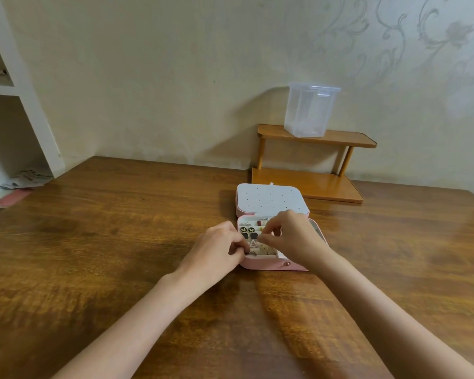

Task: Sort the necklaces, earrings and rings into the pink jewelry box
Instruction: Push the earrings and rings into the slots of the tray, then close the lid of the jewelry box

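1. The pink jewelry box [268, 265] lies open on the wooden table [121, 228], a little right of the middle of your view, with its front wall and a small snap button facing you.
2. Its lid [268, 199] is folded back flat beyond the tray, showing a white panel dotted with small holes.
3. The tray is split into small compartments. Dark earrings [247, 230] with gold marks sit near the far left, a reddish piece [259, 223] lies in the far row, and gold pieces [267, 250] are gathered in a near compartment. They are too small to name more exactly.
4. Your left hand [216, 248] rests at the box's left edge, touching it, fingers curled with the tips pressed together over the near-left corner of the tray. It seems to pinch a small dark piece there, but you cannot tell for sure what it holds.
5. Your right hand [293, 236] hangs over the right half of the tray, covering that side. Its thumb and forefinger are brought together above the middle compartments, narrowly closed on something tiny and pale; what it is cannot be made out.
6. The two hands are close, their fingertips near each other over the left-centre of the tray, and both forearms reach in from the bottom of your view.
7. Behind the box, against the wall, stands a small two-tier wooden shelf [312, 184], just beyond the lid.
8. A clear plastic container [309, 110] sits on the shelf's upper tier.
9. At the far left a white shelving unit [19, 86] holds some papers.
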The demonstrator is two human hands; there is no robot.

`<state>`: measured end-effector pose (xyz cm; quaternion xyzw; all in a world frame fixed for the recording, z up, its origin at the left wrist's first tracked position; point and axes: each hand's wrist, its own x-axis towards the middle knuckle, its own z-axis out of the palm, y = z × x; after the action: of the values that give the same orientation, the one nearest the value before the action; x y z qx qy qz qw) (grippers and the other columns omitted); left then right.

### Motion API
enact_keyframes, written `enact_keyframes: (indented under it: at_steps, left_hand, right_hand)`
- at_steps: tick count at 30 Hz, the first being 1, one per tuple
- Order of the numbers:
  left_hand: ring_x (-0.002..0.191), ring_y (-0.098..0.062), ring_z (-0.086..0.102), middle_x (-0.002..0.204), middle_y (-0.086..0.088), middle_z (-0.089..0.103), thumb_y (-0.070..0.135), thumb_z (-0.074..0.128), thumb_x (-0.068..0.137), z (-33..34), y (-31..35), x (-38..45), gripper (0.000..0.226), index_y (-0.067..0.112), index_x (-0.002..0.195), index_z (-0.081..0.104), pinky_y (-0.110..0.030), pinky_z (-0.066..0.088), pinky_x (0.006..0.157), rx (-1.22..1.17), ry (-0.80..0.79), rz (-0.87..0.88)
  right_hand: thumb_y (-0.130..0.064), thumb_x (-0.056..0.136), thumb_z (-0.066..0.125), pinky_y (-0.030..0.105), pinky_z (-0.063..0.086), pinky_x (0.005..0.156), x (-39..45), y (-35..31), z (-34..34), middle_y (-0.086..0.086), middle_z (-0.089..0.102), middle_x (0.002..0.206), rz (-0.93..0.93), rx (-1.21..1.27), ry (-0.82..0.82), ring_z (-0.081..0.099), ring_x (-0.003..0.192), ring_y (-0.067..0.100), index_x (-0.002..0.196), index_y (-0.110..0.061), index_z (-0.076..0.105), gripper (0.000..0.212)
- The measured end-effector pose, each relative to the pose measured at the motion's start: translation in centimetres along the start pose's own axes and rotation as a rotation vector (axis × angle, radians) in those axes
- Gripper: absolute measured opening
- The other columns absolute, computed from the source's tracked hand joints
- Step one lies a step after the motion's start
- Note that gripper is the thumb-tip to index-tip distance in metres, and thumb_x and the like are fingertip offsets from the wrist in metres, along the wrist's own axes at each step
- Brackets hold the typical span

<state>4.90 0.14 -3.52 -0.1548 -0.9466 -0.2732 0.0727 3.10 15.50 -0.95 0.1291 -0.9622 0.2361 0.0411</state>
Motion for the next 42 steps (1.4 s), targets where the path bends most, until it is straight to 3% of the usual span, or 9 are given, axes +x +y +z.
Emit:
enact_keyframes:
  at_steps: [6, 12, 23, 26, 30, 32, 34, 38, 42]
  left_hand:
    - [0.09, -0.007, 0.05, 0.103, 0.005, 0.056, 0.018, 0.056, 0.09, -0.1, 0.0, 0.1, 0.018, 0.021, 0.099, 0.071, -0.018, 0.039, 0.074, 0.005, -0.003, 0.004]
    - [0.089, -0.007, 0.048, 0.104, 0.006, 0.055, 0.019, 0.055, 0.091, 0.0, -0.1, 0.2, 0.018, 0.021, 0.099, 0.071, -0.017, 0.036, 0.073, 0.011, -0.002, 0.011]
    - [0.097, -0.006, 0.05, 0.109, 0.008, 0.052, 0.022, 0.051, 0.093, 0.2, -0.1, -0.3, 0.024, 0.022, 0.11, 0.067, -0.015, 0.036, 0.075, 0.101, 0.005, 0.058]
    - [0.096, -0.006, 0.052, 0.106, 0.009, 0.056, 0.022, 0.052, 0.092, -0.2, -0.1, -0.2, 0.023, 0.024, 0.108, 0.069, -0.016, 0.036, 0.075, 0.065, 0.008, 0.039]
    - [0.097, -0.006, 0.056, 0.11, 0.008, 0.063, 0.02, 0.055, 0.091, -1.2, -0.4, 0.4, 0.023, 0.023, 0.107, 0.07, -0.02, 0.045, 0.082, 0.0, 0.007, -0.003]
    - [0.098, -0.006, 0.056, 0.114, 0.007, 0.065, 0.019, 0.055, 0.09, -1.8, -0.6, 1.1, 0.022, 0.023, 0.105, 0.071, -0.019, 0.044, 0.083, -0.053, 0.041, -0.048]
    - [0.096, -0.006, 0.055, 0.116, 0.006, 0.064, 0.017, 0.054, 0.091, -2.2, -0.7, 2.1, 0.021, 0.022, 0.104, 0.07, -0.019, 0.041, 0.081, -0.142, 0.066, -0.116]
    - [0.099, -0.003, 0.048, 0.125, 0.003, 0.059, 0.013, 0.053, 0.092, -1.6, -1.1, 4.8, 0.022, 0.02, 0.109, 0.066, -0.024, 0.038, 0.087, -0.342, 0.074, -0.248]
    - [0.12, -0.016, 0.047, 0.135, -0.003, 0.05, 0.016, 0.052, 0.093, 0.1, -1.9, 7.8, 0.034, 0.016, 0.127, 0.053, -0.033, 0.04, 0.1, -0.497, 0.069, -0.414]
  right_hand:
    - [-0.022, 0.081, 0.069, 0.01, 0.03, 0.05, -0.1, -0.3, 0.6, -0.005, 0.055, 0.08, -0.096, -0.058, -0.112, 0.043, 0.061, 0.005, 0.094, -0.011, 0.073, 0.018]
    - [-0.018, 0.084, 0.065, 0.01, 0.033, 0.054, 0.2, -0.3, 0.5, 0.005, 0.065, 0.099, -0.128, -0.085, -0.134, 0.05, 0.076, 0.01, 0.099, -0.013, 0.073, 0.018]
    - [-0.015, 0.085, 0.064, 0.006, 0.031, 0.052, 0.3, 0.3, 1.1, 0.003, 0.068, 0.1, -0.125, -0.064, -0.118, 0.047, 0.069, 0.004, 0.098, -0.011, 0.073, 0.016]
    - [-0.014, 0.086, 0.063, 0.007, 0.037, 0.056, 0.3, 0.3, 0.5, 0.004, 0.07, 0.1, -0.11, -0.007, -0.116, 0.051, 0.071, 0.004, 0.099, -0.011, 0.073, 0.016]
    - [-0.016, 0.088, 0.061, 0.009, 0.042, 0.056, 0.8, 0.9, -2.3, 0.0, 0.07, 0.088, -0.051, 0.215, 0.004, 0.054, 0.065, 0.006, 0.096, -0.01, 0.072, 0.015]
    - [-0.015, 0.089, 0.059, 0.019, 0.044, 0.058, 1.3, 1.6, -3.8, -0.001, 0.067, 0.078, 0.009, 0.332, 0.089, 0.053, 0.063, 0.013, 0.093, -0.011, 0.072, 0.014]
    - [-0.013, 0.09, 0.057, 0.02, 0.043, 0.06, 1.8, 2.6, -4.7, -0.001, 0.065, 0.075, 0.085, 0.395, 0.127, 0.053, 0.065, 0.012, 0.093, -0.009, 0.071, 0.015]
    - [-0.01, 0.09, 0.056, 0.019, 0.044, 0.061, 2.8, 5.1, -4.8, -0.002, 0.066, 0.08, 0.218, 0.425, 0.105, 0.057, 0.075, 0.012, 0.093, -0.007, 0.071, 0.015]
    - [-0.008, 0.091, 0.053, 0.029, 0.045, 0.077, 3.8, 8.1, -3.9, 0.005, 0.063, 0.101, 0.398, 0.42, 0.194, 0.054, 0.094, 0.018, 0.1, -0.006, 0.068, 0.018]
